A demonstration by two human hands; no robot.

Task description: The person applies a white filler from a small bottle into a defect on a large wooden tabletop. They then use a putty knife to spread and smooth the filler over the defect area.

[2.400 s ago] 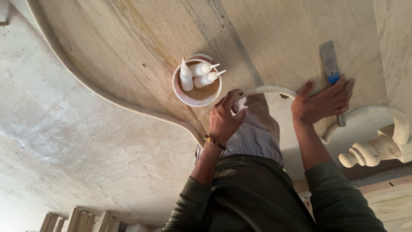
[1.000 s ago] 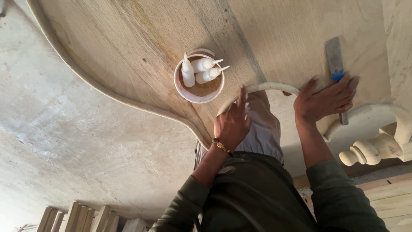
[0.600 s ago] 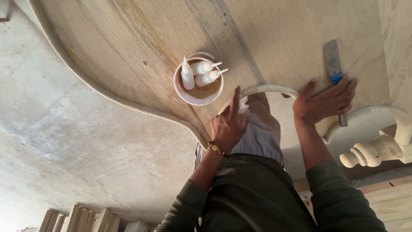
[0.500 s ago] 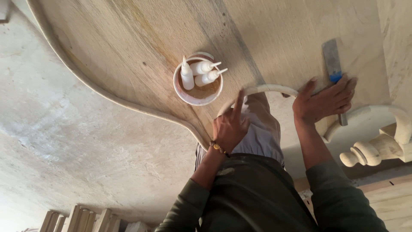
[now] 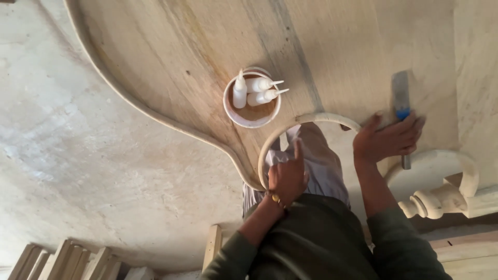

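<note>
Evidently, from the head view, the left hand (image 5: 287,176) is mostly curled, forefinger stretched along the curved wooden arch (image 5: 311,118), gripping nothing. The right hand (image 5: 388,141) lies flat, pinning a file (image 5: 400,98) near the tabletop (image 5: 171,57) edge. Best keep that finger pressing evenly along the curve.

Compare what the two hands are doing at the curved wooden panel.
The left hand is empty, forefinger raised beside the pale curved trim; the right hand presses flat on a blue-handled scraper. The left sits at the cut-out's edge, the right farther onto the panel. Both wear dark green sleeves.
</note>
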